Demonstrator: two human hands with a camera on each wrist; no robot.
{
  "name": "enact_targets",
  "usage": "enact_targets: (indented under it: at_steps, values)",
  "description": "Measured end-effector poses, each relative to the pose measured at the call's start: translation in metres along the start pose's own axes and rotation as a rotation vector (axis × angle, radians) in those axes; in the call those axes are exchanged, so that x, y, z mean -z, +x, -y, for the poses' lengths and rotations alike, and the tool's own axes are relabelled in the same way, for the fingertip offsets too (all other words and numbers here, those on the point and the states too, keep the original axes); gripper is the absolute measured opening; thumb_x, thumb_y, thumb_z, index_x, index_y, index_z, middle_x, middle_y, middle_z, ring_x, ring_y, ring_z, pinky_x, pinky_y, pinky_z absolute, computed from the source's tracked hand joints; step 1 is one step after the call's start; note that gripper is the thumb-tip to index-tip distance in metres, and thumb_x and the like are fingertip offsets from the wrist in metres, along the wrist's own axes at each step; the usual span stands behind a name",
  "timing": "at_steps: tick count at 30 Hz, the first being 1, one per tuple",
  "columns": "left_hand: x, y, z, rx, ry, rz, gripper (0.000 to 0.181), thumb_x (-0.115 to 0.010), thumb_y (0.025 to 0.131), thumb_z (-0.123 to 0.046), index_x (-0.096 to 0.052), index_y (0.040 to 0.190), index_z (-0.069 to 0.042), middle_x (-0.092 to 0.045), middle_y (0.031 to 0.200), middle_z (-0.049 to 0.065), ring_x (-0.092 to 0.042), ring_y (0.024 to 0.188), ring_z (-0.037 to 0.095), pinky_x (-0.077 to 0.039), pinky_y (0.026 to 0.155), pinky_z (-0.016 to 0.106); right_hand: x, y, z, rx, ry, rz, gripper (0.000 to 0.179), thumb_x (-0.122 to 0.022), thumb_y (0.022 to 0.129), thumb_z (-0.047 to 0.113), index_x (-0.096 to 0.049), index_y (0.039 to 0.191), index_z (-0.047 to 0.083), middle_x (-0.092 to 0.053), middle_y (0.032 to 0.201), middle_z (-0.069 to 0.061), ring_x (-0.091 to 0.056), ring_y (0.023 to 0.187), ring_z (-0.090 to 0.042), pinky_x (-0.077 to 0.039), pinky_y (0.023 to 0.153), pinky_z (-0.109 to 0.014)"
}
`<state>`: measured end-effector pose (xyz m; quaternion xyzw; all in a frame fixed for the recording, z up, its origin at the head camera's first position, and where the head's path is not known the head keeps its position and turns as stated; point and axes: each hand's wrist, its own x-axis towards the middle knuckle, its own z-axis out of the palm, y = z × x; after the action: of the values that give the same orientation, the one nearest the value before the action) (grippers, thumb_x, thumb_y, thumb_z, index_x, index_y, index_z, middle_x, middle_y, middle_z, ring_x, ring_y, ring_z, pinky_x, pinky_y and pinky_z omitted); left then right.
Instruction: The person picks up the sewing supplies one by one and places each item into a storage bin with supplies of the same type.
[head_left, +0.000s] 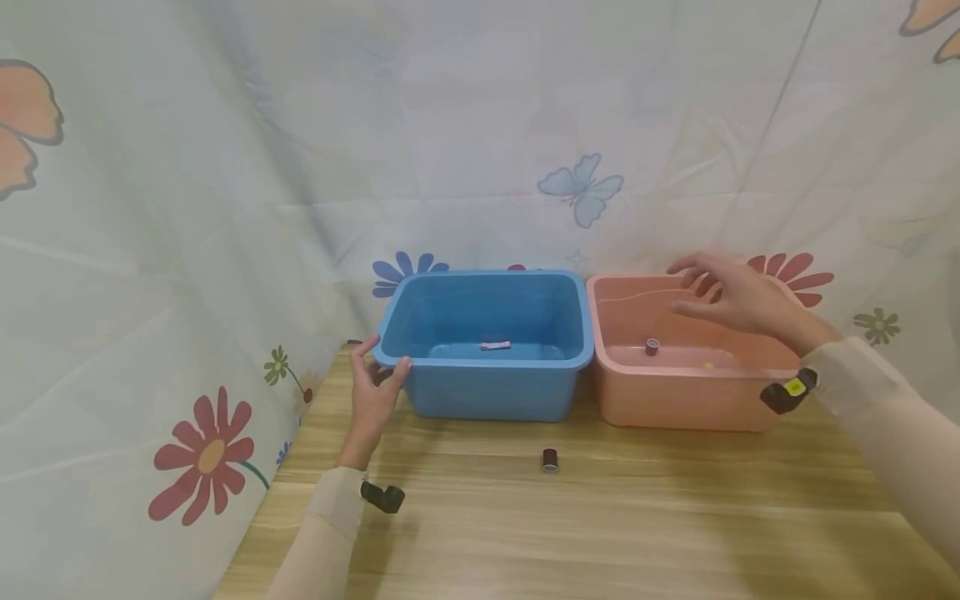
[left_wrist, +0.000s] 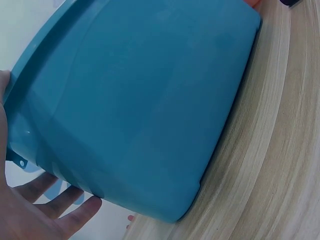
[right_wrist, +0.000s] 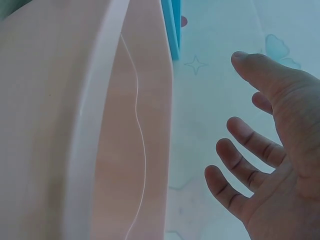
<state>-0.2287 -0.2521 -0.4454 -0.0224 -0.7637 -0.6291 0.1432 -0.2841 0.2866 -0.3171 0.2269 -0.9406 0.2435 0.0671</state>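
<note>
My left hand (head_left: 372, 400) grips the front left corner of a blue plastic bin (head_left: 491, 392), thumb at the rim and fingers round the side. In the left wrist view its fingers (left_wrist: 75, 215) curve along the bin's outer wall. My right hand (head_left: 738, 296) hovers over a pink plastic bin (head_left: 675, 404), fingers spread and slightly bent, holding nothing. Inside the pink bin lie a dark thread spool (head_left: 652, 347) and a small yellow thing (head_left: 708, 366). A thin white thread (right_wrist: 145, 160) hangs along its inner wall. A small pale, marked strip (head_left: 495, 345) lies in the blue bin.
A dark brown thread spool (head_left: 550, 459) stands on the wooden table (head_left: 480, 533) in front of the bins, which stand side by side. Behind and to the left hangs a white curtain (head_left: 465, 125) with flowers and butterflies.
</note>
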Motion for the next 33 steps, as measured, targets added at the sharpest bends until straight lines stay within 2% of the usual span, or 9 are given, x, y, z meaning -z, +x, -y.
enact_targets:
  at_steps: [14,20,24,30,33]
  values:
    - [0.0,0.001,0.002,0.001,0.0,-0.006,0.076,-0.071,0.098,-0.029,-0.024,0.156,-0.013,-0.035,0.155,0.019,-0.052,0.13,0.04,-0.052,0.089,0.027,-0.002,-0.005,0.011,-0.039,-0.06,0.026,0.065,-0.071,0.086,0.066,-0.054,0.139,0.032,-0.065,0.12,-0.001,-0.063,0.106,-0.025,-0.051,0.088,-0.05]
    - [0.0,0.002,0.001,-0.001,0.012,-0.009,0.075,-0.07,0.098,-0.029,-0.024,0.155,-0.013,-0.033,0.157,0.018,-0.051,0.131,0.04,-0.052,0.093,0.034,-0.003,-0.005,0.014,-0.03,-0.068,0.031,0.068,-0.07,0.085,0.069,-0.055,0.139,0.03,-0.065,0.12,0.0,-0.063,0.105,-0.024,-0.052,0.088,-0.049]
    - [-0.001,0.001,0.0,-0.002,0.017,-0.011,0.075,-0.07,0.098,-0.028,-0.024,0.156,-0.012,-0.033,0.157,0.019,-0.051,0.132,0.04,-0.051,0.095,0.039,-0.004,-0.005,0.015,-0.008,-0.081,0.027,0.067,-0.07,0.086,0.068,-0.056,0.139,0.03,-0.066,0.122,0.001,-0.064,0.105,-0.024,-0.053,0.087,-0.048]
    - [-0.001,0.001,-0.001,0.0,0.005,-0.003,0.075,-0.069,0.099,-0.028,-0.023,0.156,-0.012,-0.035,0.156,0.02,-0.051,0.131,0.04,-0.051,0.095,0.037,-0.007,-0.006,0.018,0.035,-0.092,0.015,0.062,-0.073,0.088,0.061,-0.056,0.139,0.029,-0.067,0.123,0.003,-0.065,0.104,-0.022,-0.054,0.087,-0.047]
    - [-0.001,0.001,-0.001,0.003,0.003,-0.002,0.075,-0.07,0.099,-0.029,-0.023,0.156,-0.013,-0.036,0.156,0.021,-0.051,0.132,0.04,-0.051,0.096,0.041,-0.009,-0.006,0.02,0.047,-0.085,0.01,0.059,-0.075,0.089,0.056,-0.057,0.138,0.029,-0.066,0.123,0.003,-0.065,0.102,-0.02,-0.054,0.087,-0.046]
